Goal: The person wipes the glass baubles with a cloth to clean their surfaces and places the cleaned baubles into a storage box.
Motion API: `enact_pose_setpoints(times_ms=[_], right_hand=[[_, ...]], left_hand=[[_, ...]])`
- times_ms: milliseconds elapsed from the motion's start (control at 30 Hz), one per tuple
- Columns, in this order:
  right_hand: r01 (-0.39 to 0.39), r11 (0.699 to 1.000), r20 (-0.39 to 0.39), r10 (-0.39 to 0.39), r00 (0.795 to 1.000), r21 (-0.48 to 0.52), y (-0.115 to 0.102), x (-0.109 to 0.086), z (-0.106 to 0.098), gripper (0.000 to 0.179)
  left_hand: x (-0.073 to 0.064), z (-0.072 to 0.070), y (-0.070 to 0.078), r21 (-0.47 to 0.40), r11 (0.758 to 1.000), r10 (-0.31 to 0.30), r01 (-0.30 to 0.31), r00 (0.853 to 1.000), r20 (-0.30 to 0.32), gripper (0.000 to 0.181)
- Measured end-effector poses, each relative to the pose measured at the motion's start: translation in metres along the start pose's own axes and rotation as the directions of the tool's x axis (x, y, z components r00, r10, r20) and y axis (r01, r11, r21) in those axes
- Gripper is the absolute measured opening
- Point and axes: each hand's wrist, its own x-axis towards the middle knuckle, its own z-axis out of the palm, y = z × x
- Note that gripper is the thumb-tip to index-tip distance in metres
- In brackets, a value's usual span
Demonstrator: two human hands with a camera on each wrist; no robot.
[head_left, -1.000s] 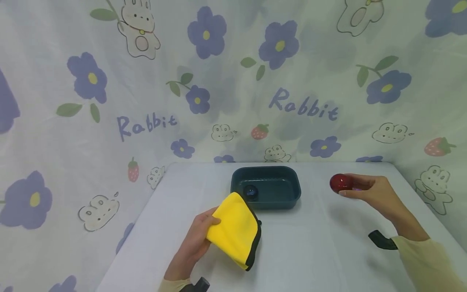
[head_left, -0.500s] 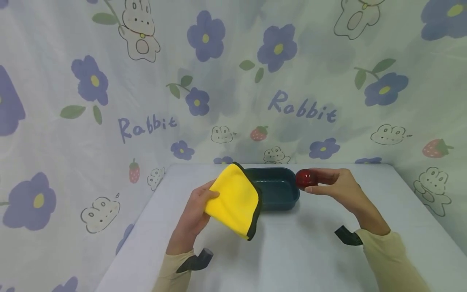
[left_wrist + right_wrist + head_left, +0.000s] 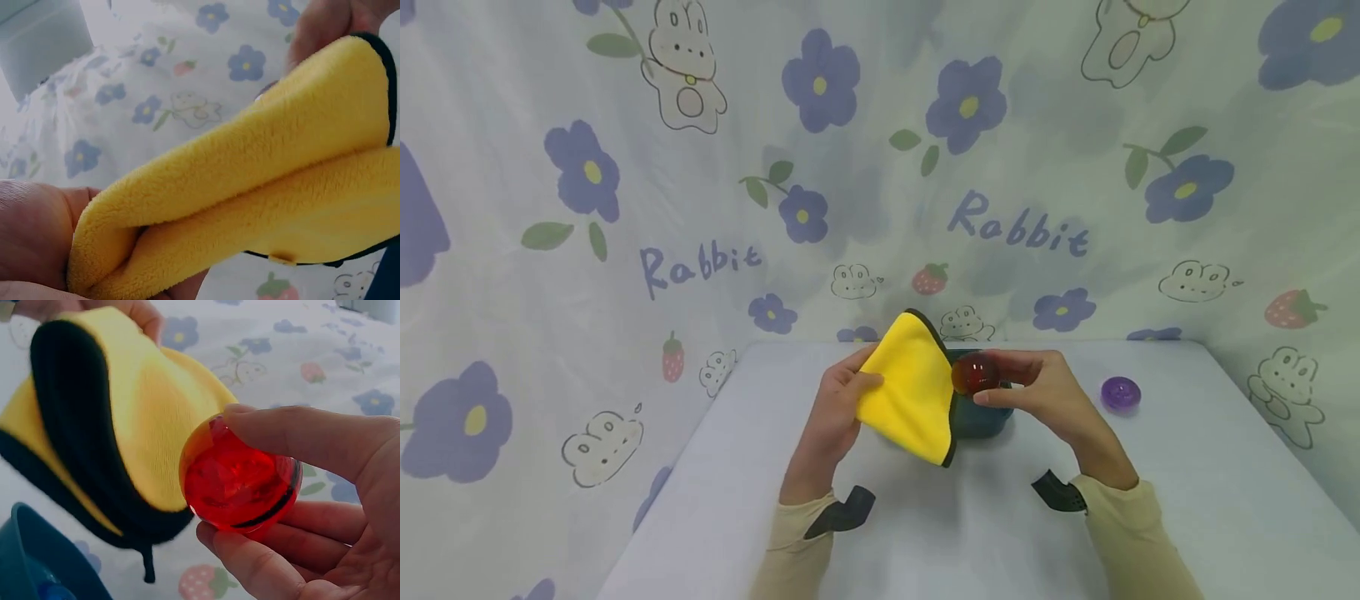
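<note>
My left hand [image 3: 837, 408] grips a folded yellow towel [image 3: 910, 387] with black edging; its plush folds show in the left wrist view. My right hand [image 3: 1048, 400] pinches a clear red ball [image 3: 240, 481] between thumb and fingers. The ball is right beside the towel's black edge; whether they touch I cannot tell. Behind both sits a dark teal container [image 3: 981, 421], partly hidden by the towel and the right hand. A bit of a blue ball [image 3: 55, 591] shows inside it in the right wrist view.
A purple round piece [image 3: 1121, 393] lies on the white table [image 3: 1187, 467] to the right of the right hand. Behind the table hangs a curtain [image 3: 880, 167] printed with flowers and rabbits.
My right hand has carried the red ball left, from the table's right side to the towel, uncovering the purple piece. My left hand has raised the towel and moved it slightly right, across the container.
</note>
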Motion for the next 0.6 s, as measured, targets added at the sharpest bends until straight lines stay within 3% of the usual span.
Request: enact_pose_setpoints(times_ms=[133,367,500,600], right_hand=[[0.006,1.0,0.0,-0.006,1.0,0.006,0.0,0.005,0.012,0.052],[0.001,0.999,0.017,-0.001,1.0,0.033,0.006,0.006,0.025,0.053],[0.0,1.0,0.013,0.0,1.0,0.005,0.008,0.009,0.028,0.053],[-0.002,1.0,0.023,0.002,1.0,-0.005,0.009,0.013,0.031,0.048]], left_hand=[[0.001,0.011,-0.004,0.057,0.998,0.031,-0.031,1.0,-0.003,0.051],[-0.001,0.021,-0.012,0.201,0.973,0.096,-0.111,0.992,0.083,0.05],[-0.002,0.027,-0.014,0.319,0.928,0.157,-0.194,0.978,0.139,0.049],[-0.003,0.03,-0.014,0.402,0.875,0.212,-0.27,0.96,0.183,0.048]])
